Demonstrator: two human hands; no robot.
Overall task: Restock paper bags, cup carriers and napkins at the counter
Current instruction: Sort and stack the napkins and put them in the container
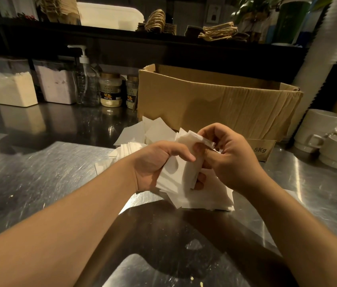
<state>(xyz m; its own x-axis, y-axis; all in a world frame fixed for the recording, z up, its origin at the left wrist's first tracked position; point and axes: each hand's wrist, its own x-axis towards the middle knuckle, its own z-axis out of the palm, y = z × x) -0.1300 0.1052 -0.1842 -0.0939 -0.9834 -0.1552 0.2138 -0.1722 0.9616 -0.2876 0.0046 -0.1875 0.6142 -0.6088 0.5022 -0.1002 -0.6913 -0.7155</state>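
Head view: hands (194, 160) around napkins (184, 172).

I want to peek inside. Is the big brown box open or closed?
Open. The cardboard box has its top flaps up and no lid over it. What is inside cannot be seen from here.

Upper left: two lidded powder tubs (12, 88), pump bottle (87, 79), two labelled jars (110, 90). Centre: open cardboard box (215, 106). Right edge: stacked white cups (320, 129). Steel counter (39, 172).
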